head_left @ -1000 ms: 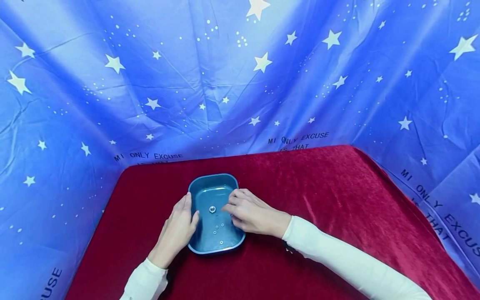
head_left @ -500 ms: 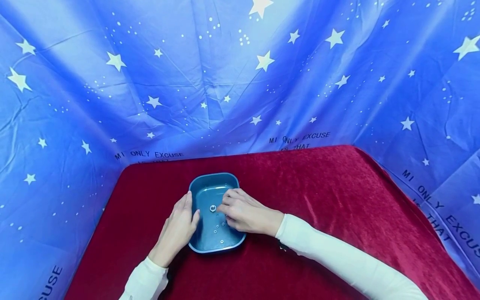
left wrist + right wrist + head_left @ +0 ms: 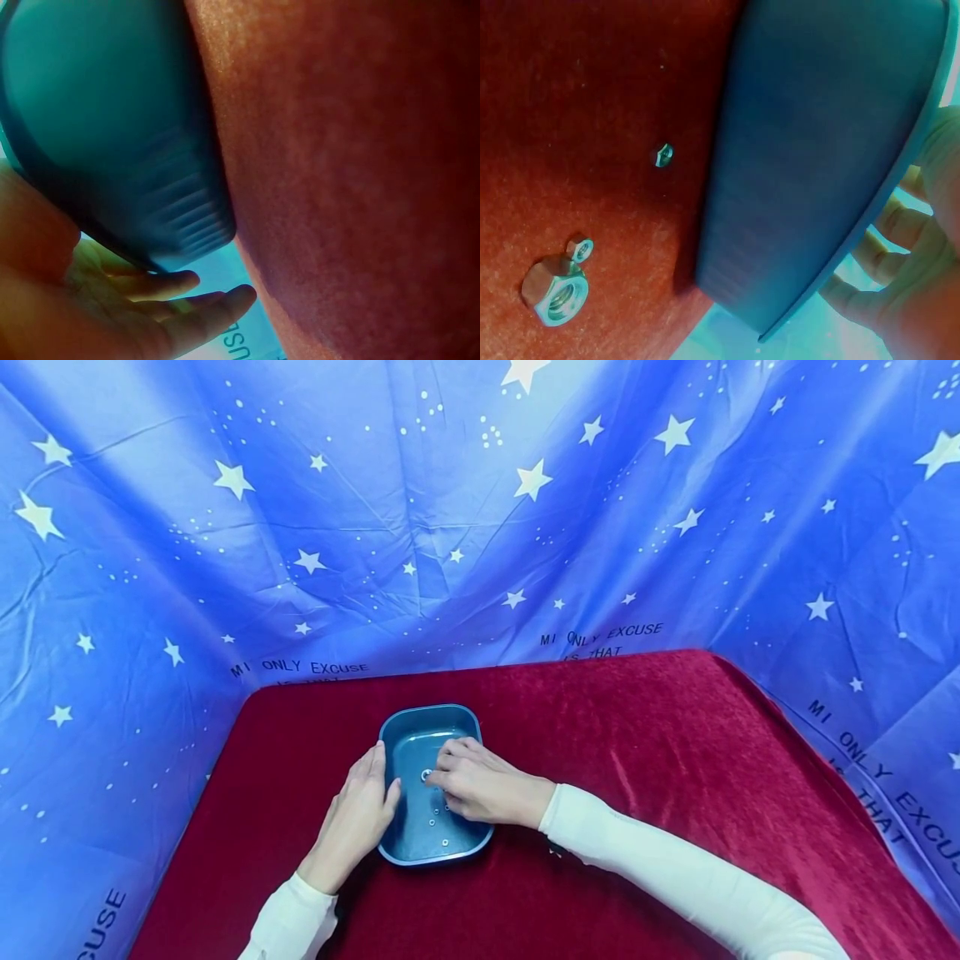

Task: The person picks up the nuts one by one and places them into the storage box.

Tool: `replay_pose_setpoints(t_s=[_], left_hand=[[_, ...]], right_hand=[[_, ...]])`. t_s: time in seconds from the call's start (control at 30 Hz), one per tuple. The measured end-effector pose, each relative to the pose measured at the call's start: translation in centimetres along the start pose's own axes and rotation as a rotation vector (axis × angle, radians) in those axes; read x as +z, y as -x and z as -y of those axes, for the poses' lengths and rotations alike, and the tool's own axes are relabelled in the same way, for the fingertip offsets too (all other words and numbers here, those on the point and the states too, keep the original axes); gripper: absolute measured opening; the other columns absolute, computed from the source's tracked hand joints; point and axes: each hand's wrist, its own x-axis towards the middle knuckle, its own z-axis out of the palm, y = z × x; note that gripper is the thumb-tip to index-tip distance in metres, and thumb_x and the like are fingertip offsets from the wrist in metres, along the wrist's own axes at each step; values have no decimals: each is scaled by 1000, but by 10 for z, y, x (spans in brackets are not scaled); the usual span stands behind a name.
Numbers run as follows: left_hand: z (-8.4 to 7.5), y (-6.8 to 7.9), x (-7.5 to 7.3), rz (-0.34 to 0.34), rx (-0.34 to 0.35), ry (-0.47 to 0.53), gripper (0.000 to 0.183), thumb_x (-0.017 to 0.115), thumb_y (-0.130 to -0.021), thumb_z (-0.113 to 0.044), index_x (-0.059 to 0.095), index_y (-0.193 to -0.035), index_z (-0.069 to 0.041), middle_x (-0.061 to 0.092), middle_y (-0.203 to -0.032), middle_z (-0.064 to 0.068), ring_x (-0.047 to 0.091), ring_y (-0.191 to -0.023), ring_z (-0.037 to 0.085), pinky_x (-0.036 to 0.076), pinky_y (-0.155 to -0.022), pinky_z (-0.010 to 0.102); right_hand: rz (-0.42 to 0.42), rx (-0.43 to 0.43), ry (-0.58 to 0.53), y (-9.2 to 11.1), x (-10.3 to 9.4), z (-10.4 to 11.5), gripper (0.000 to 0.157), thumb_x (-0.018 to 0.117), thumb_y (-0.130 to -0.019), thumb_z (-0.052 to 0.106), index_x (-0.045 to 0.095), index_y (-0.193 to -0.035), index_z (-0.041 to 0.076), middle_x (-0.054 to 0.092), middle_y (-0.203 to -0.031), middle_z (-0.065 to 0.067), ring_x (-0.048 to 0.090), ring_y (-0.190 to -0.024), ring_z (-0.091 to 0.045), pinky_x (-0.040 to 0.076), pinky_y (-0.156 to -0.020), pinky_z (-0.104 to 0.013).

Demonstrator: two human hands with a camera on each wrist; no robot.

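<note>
A blue rectangular tray (image 3: pixel 435 862) sits on the red cloth in the head view. My left hand (image 3: pixel 356 810) holds its left wall, thumb over the rim and fingers along the outside. Over the right half of the tray is my right hand (image 3: pixel 480 787), fingers bent, fingertips right at a large hex nut (image 3: pixel 426 774) inside. I cannot tell whether they pinch anything. Several small nuts (image 3: pixel 445 842) lie on the tray floor nearer me. In the right wrist view, the tray's outer wall (image 3: pixel 817 135) hides part of the right fingers.
Beside the tray, the right wrist view shows another large hex nut (image 3: pixel 555 292), a small nut (image 3: pixel 580 248) against it, and a second small nut (image 3: pixel 663 155) on the red cloth (image 3: pixel 637 735). A blue star-printed curtain (image 3: pixel 360 527) surrounds the table.
My right hand has moved left from the tray's right rim to the large nut, partly covering it and a small nut. The left hand keeps its place on the tray.
</note>
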Motion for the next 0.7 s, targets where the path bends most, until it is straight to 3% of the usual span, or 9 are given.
replay_pose_setpoints(t_s=[0.7], left_hand=[[0,-3,-1,-24,32,-46,72,62,-99,-25,30,-154,7,41,-154,24,43,-139,40,52,-96,55]], right_hand=[[101,45,-15,-13,16,-7,30,66,-93,16,73,-122,21,71,-103,3,53,-101,-16,48,-88,-34]])
